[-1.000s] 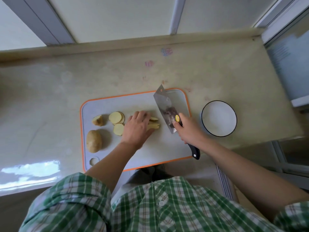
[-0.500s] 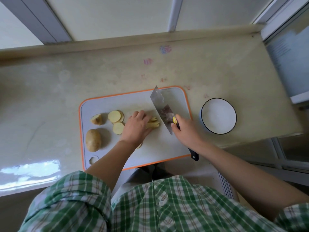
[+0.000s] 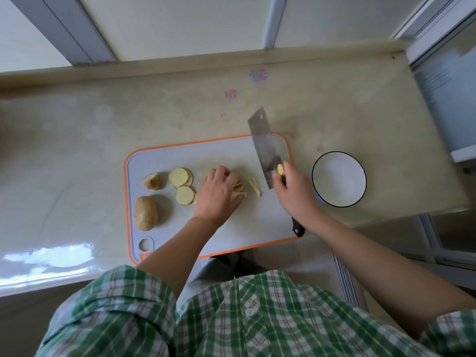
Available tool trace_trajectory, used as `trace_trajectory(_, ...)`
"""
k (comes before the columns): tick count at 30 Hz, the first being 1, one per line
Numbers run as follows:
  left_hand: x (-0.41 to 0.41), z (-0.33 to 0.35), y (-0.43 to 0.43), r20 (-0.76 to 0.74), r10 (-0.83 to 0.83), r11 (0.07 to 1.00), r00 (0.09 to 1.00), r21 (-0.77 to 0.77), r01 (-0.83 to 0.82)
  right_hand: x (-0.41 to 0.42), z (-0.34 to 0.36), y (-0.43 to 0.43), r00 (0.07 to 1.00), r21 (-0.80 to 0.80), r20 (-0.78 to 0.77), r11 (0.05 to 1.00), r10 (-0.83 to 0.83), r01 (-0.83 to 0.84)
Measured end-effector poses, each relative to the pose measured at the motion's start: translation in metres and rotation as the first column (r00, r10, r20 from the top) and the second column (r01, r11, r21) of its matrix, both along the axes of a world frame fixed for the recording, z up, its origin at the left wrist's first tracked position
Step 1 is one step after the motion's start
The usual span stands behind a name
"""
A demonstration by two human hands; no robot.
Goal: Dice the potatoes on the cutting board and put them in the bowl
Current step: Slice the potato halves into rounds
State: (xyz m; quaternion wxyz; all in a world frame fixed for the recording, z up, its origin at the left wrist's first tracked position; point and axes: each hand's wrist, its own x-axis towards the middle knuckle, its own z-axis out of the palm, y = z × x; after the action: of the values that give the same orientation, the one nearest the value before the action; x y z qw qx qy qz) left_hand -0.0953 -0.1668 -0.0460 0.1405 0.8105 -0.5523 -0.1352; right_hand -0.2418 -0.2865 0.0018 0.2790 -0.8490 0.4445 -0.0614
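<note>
A grey cutting board with an orange rim (image 3: 164,153) lies on the counter. On it sit a whole potato (image 3: 145,213), a potato end piece (image 3: 151,181), round slices (image 3: 180,177) and a stack of potato strips (image 3: 239,191). My left hand (image 3: 219,194) presses down on the stack of strips. A few cut strips (image 3: 255,186) lie just right of it. My right hand (image 3: 296,195) grips the black handle of a cleaver (image 3: 265,148), whose blade is lifted and stands right of the strips. A white bowl with a dark rim (image 3: 339,179) is empty, right of the board.
The beige counter (image 3: 103,130) runs left and behind the board, up to a raised back ledge (image 3: 206,64). Its right edge ends just past the bowl, beside a window frame (image 3: 448,81). My green checked shirt (image 3: 231,318) fills the bottom.
The cleaver has lifted and shifted right, off the stack. A few cut strips now lie apart, right of my left hand, which has stayed on the stack.
</note>
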Motion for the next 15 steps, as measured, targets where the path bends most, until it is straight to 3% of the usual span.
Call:
trace_trajectory(3, 0.0, 0.009, -0.019, -0.026, -0.169, 0.985, 0.985, -0.036, 0.168, -0.009, 0.001, -0.015, 0.991, 0.068, 0.0, 0.988, -0.137, 0.137)
trace_trajectory(6, -0.007, 0.015, -0.043, -0.03, -0.314, 0.946, 0.949, 0.072, 0.315, -0.016, 0.0, -0.019, 0.975, 0.158, 0.027, 0.964, -0.222, 0.215)
trace_trajectory(9, -0.013, 0.016, -0.058, 0.115, -0.395, 0.902, 0.912, 0.237, 0.361, -0.018, -0.001, -0.016, 0.951, 0.303, 0.074, 0.916, -0.299, 0.264)
trace_trajectory(15, -0.012, 0.013, -0.066, 0.255, -0.46, 0.864, 0.851, 0.352, 0.361, -0.017, -0.001, -0.014, 0.937, 0.407, 0.116, 0.877, -0.329, 0.258)
